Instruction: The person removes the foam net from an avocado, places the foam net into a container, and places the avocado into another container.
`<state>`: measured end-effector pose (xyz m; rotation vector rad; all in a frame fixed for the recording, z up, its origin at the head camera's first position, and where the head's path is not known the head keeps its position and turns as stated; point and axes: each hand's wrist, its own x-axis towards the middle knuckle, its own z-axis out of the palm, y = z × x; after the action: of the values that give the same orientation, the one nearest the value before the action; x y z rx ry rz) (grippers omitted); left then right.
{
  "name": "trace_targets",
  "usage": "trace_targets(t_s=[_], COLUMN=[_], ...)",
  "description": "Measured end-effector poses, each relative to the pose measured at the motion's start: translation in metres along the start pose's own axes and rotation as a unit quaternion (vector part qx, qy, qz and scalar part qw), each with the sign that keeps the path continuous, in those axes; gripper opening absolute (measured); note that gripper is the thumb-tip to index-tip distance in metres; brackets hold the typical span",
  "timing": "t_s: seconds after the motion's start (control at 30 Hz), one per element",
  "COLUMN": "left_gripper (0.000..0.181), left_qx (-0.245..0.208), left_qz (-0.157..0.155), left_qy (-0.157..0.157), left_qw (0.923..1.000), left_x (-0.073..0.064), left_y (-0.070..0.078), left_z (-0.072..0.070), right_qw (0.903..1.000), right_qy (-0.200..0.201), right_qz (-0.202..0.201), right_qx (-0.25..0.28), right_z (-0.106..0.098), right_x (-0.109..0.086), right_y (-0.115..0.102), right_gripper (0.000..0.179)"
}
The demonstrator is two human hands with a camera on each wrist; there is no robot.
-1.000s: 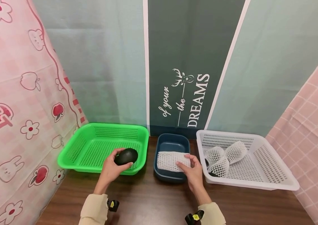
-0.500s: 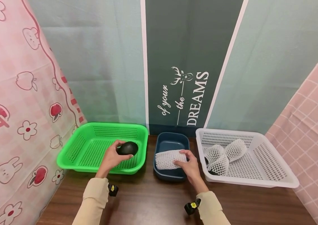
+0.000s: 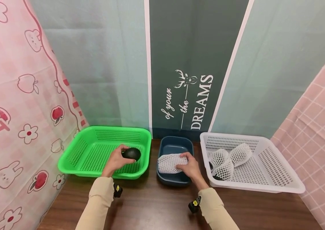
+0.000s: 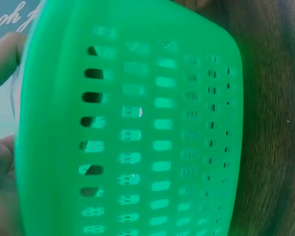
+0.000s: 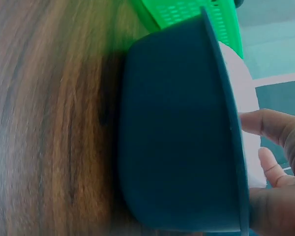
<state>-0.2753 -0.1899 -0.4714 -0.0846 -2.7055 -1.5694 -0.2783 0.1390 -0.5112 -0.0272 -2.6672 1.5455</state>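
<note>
While the left hand (image 3: 118, 159) held a smooth black fruit (image 3: 132, 154) over the green basket (image 3: 73, 152), the right hand (image 3: 192, 166) kept to the blue tray (image 3: 175, 183) and pinched a white foam net (image 3: 169, 163) there. The left fingers were clamped round the fruit, thumb on the near side and the others on the far side; whether the fruit touched the basket floor or hung just above it could not be told. The right fingers were closed on the right end of the net, which lay crosswise over the tray, its left end reaching the left rim; the right wrist view showed it standing past the rim, and it could not be told whether more nets lay beneath. To the right, the white basket (image 3: 237, 135) held three netted bundles (image 3: 227, 167), grouped in its left part and close against one another. Dark ends showed at two of them, while what filled the third was harder to make out. Judged from that, the work seemed well along for those three and unfinished for the fruit in hand, since it was bare and well apart from the net. Bringing that fruit and that net together looked like the step left to do, though the pictures could not settle how many more rounds remained. All three containers stood in a row on the brown desk (image 3: 154, 204), the tray between the two baskets.
</note>
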Motion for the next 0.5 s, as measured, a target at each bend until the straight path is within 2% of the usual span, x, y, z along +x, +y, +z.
trace_targets(t_s=[0.1,0.23,0.33,0.5], left_gripper=[0.061,0.065,0.068,0.067], left_qx=[-0.007,-0.013,-0.004,0.019], left_qz=[-0.013,-0.028,-0.035,-0.036], left_qy=[-0.003,-0.014,-0.021,-0.028], left_qw=[0.9999,0.9994,0.9992,0.9988], left_x=[0.002,0.006,0.007,0.008], left_y=[-0.004,-0.009,-0.01,-0.011], left_z=[0.001,0.004,0.006,0.008], right_qw=[0.9984,0.9903,0.9846,0.9816], right_qy=[-0.015,-0.039,-0.049,-0.047], right_qz=[-0.026,-0.064,-0.07,-0.062], right_qx=[-0.048,-0.117,-0.153,-0.174], right_z=[0.001,0.004,0.007,0.012], right_x=[0.001,0.002,0.001,0.002], right_y=[0.002,0.002,0.001,-0.001], right_gripper=[0.041,0.039,0.039,0.04])
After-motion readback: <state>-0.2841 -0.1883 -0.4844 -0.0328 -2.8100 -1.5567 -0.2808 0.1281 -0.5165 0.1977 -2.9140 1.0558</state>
